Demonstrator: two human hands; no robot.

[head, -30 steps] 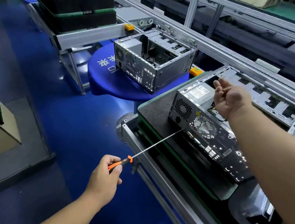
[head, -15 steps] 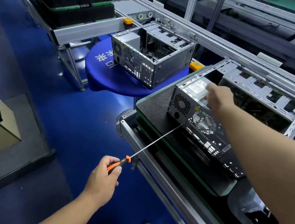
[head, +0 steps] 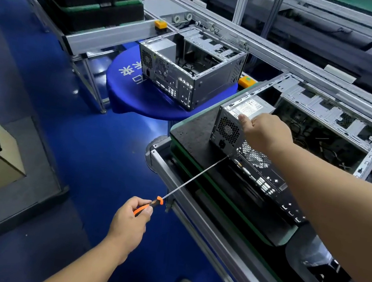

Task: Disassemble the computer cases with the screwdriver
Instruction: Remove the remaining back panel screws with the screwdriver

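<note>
Screwdriver (head: 188, 182) tip against case (head: 260, 165) rear

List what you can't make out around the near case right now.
Head view only:
- Screw under the screwdriver tip: too small.
- Right hand fingers on the near case: hidden behind its own knuckles.
- Power supply label: text too small.
- Case's right end: hidden by the forearm.

The left hand (head: 129, 222) grips the orange-handled screwdriver (head: 148, 205), its long shaft tip touching the rear panel of the near computer case (head: 255, 165). The right hand (head: 265, 131) rests on that case's top rear edge.
</note>
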